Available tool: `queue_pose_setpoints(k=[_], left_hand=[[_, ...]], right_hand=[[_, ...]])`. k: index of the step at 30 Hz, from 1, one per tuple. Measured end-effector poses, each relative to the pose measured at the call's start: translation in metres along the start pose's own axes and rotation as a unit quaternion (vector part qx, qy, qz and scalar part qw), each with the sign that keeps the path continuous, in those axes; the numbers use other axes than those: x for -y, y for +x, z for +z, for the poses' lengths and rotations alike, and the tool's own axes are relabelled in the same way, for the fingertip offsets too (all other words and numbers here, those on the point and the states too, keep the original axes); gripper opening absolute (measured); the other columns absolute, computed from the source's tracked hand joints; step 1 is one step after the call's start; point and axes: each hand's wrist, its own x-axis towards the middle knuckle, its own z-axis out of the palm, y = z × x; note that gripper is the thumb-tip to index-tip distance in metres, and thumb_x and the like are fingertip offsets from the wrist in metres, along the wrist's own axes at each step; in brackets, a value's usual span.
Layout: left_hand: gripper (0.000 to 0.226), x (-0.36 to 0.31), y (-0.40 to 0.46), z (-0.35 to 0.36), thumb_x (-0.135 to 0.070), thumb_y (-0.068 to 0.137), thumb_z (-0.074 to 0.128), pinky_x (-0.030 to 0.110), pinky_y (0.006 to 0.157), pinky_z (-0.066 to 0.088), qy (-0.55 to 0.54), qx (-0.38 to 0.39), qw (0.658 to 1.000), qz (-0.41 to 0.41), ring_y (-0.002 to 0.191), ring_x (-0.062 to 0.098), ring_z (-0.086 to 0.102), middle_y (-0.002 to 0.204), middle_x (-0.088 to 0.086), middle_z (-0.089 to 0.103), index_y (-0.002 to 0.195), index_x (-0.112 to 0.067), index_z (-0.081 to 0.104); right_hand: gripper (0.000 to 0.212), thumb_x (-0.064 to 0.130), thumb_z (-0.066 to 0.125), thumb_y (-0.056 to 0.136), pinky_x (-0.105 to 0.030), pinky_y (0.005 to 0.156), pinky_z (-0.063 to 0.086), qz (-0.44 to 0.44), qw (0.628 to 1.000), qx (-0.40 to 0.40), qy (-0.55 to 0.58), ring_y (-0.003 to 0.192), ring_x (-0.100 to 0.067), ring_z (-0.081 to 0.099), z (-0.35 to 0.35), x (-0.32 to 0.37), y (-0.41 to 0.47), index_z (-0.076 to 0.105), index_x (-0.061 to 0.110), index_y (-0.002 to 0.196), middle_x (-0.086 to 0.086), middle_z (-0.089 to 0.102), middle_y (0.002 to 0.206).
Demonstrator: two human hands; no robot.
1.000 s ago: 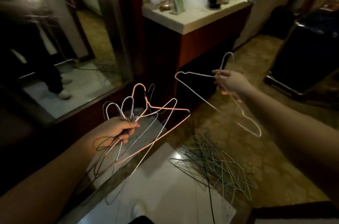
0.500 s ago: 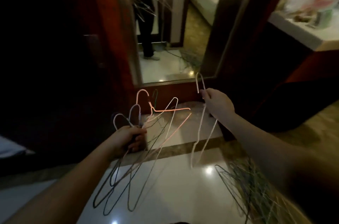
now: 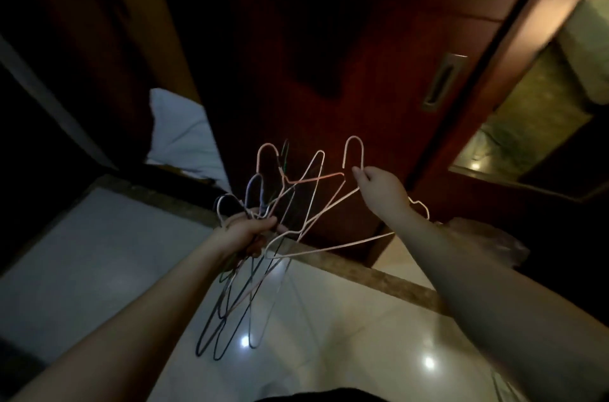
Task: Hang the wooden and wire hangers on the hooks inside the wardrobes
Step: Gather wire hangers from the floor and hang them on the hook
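View has swung from mirror to dark wardrobe door [image 3: 379, 78]; left hand [image 3: 245, 232] grips the hanger bundle [image 3: 263, 204], right hand [image 3: 382, 187] pinches one white hanger [image 3: 354, 151], carrying underway; next requires locating a hook inside.

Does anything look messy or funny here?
A bit. The left hand grips a tangled bunch of wire hangers, hooks and frames pointing different ways. The right hand pinches one pale hanger, hook up. Nothing looks broken, though it is dim.
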Motion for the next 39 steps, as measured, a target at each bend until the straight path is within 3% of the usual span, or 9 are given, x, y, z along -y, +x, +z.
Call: queue_pose_setpoints(k=[4, 6, 10, 15, 21, 28, 32, 36, 39], left_hand=[[0.018, -0.001, -0.037, -0.056, -0.024, 0.089, 0.064, 0.019, 0.04, 0.03, -0.051, -0.077, 0.995, 0.022, 0.042, 0.01, 0.033, 0.08, 0.018, 0.056, 0.09, -0.007, 0.063], [0.01, 0.0, -0.053, -0.077, -0.017, 0.093, 0.059, 0.019, 0.04, 0.029, -0.054, -0.123, 0.99, 0.033, 0.042, 0.008, 0.034, 0.078, 0.007, 0.066, 0.091, -0.007, 0.06], [0.019, 0.004, -0.074, -0.115, -0.013, 0.097, 0.051, 0.018, 0.039, 0.025, -0.083, -0.174, 0.98, 0.042, 0.039, 0.006, 0.028, 0.056, -0.002, 0.048, 0.081, -0.006, 0.058], [0.016, -0.006, -0.088, -0.171, -0.009, 0.099, 0.044, 0.018, 0.037, 0.021, -0.215, -0.227, 0.946, 0.085, 0.032, 0.006, 0.024, 0.067, 0.0, 0.054, 0.083, -0.01, 0.047], [0.02, -0.042, -0.086, -0.252, -0.007, 0.1, 0.041, 0.018, 0.037, 0.022, -0.201, -0.288, 0.928, 0.126, 0.033, 0.005, 0.026, 0.07, 0.004, 0.053, 0.081, -0.01, 0.046], [0.014, -0.094, -0.064, -0.351, -0.009, 0.1, 0.045, 0.019, 0.037, 0.022, -0.168, -0.39, 0.893, 0.15, 0.033, 0.007, 0.027, 0.071, 0.008, 0.054, 0.087, -0.005, 0.05], [0.034, -0.118, -0.043, -0.403, -0.017, 0.1, 0.05, 0.019, 0.036, 0.025, -0.179, -0.449, 0.865, 0.134, 0.034, 0.008, 0.028, 0.074, 0.008, 0.047, 0.075, -0.006, 0.07], [0.008, -0.145, -0.026, -0.442, -0.009, 0.096, 0.054, 0.019, 0.041, 0.029, -0.231, -0.5, 0.823, 0.135, 0.036, 0.008, 0.033, 0.049, -0.003, 0.052, 0.104, -0.009, 0.054], [0.01, -0.165, -0.011, -0.474, -0.005, 0.093, 0.055, 0.02, 0.043, 0.029, -0.245, -0.496, 0.819, 0.15, 0.037, 0.009, 0.033, 0.057, 0.002, 0.05, 0.094, -0.014, 0.053]], right_hand=[[0.044, 0.046, 0.039, 0.101, -0.03, 0.051, 0.036, -0.017, 0.999, 0.025, 0.023, 0.056, -0.017, 0.051, 0.044, 0.063, 0.02, 0.058, 0.018, 0.074, 0.0, 0.052, 0.062], [0.042, 0.048, 0.039, 0.101, -0.029, 0.052, 0.037, -0.021, 0.999, 0.038, 0.03, 0.058, -0.017, 0.053, 0.062, 0.091, 0.029, 0.06, 0.019, 0.078, 0.001, 0.053, 0.063], [0.042, 0.05, 0.04, 0.1, -0.031, 0.059, 0.039, -0.051, 0.996, 0.064, 0.045, 0.06, -0.018, 0.054, 0.094, 0.139, 0.044, 0.061, 0.022, 0.077, 0.002, 0.054, 0.063], [0.042, 0.046, 0.036, 0.102, -0.044, 0.096, 0.036, -0.156, 0.982, 0.108, 0.004, 0.111, -0.025, 0.051, 0.129, 0.201, 0.072, 0.064, 0.018, 0.116, -0.005, 0.058, 0.113], [0.033, 0.047, 0.039, 0.101, -0.035, 0.064, 0.042, -0.222, 0.957, 0.17, 0.081, 0.081, -0.023, 0.06, 0.168, 0.271, 0.123, 0.059, 0.02, 0.101, -0.003, 0.065, 0.088], [0.033, 0.041, 0.043, 0.101, -0.039, 0.061, 0.045, -0.229, 0.951, 0.155, 0.137, 0.068, -0.022, 0.058, 0.207, 0.366, 0.197, 0.067, 0.02, 0.093, -0.007, 0.063, 0.075], [0.029, 0.038, 0.044, 0.101, -0.041, 0.071, 0.049, -0.255, 0.944, 0.138, 0.16, 0.078, -0.023, 0.06, 0.215, 0.419, 0.238, 0.069, 0.022, 0.1, -0.008, 0.066, 0.086], [0.029, 0.035, 0.046, 0.101, -0.038, 0.078, 0.049, -0.251, 0.942, 0.124, 0.186, 0.084, -0.021, 0.059, 0.215, 0.46, 0.275, 0.07, 0.022, 0.11, -0.002, 0.068, 0.095], [0.031, 0.032, 0.044, 0.102, -0.034, 0.076, 0.044, -0.248, 0.947, 0.11, 0.174, 0.087, -0.017, 0.055, 0.221, 0.484, 0.307, 0.069, 0.018, 0.116, 0.0, 0.065, 0.098]])
